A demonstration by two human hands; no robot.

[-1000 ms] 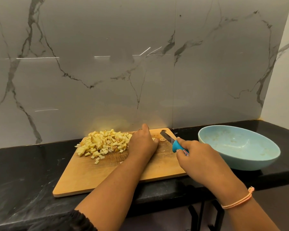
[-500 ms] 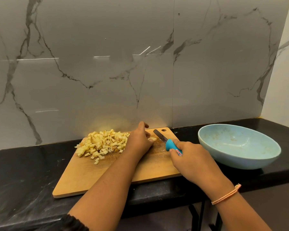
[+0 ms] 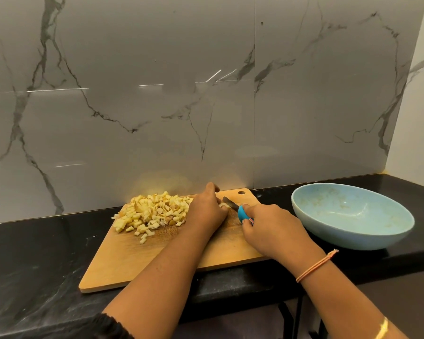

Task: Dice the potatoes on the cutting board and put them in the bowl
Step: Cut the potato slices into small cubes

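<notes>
A pile of diced potato (image 3: pixel 154 211) lies on the far left part of the wooden cutting board (image 3: pixel 137 263). My left hand (image 3: pixel 206 211) rests on the board just right of the pile, fingers curled over a small pale potato piece (image 3: pixel 223 205) that is mostly hidden. My right hand (image 3: pixel 269 228) grips a knife (image 3: pixel 238 208) with a blue handle; its dark blade points up-left and meets that piece beside my left fingers. A light blue bowl (image 3: pixel 353 231) stands on the counter right of the board with no potato in it.
The board lies on a black marbled counter (image 3: pixel 34 253) and overhangs its front edge slightly. A grey marble wall (image 3: pixel 206 94) rises right behind the board and bowl. A dark metal frame (image 3: pixel 296 319) shows below the counter edge.
My right hand and the knife have slid left toward my left hand, and the blade now lies against the piece under my left fingers. The diced pile and bowl have not moved.
</notes>
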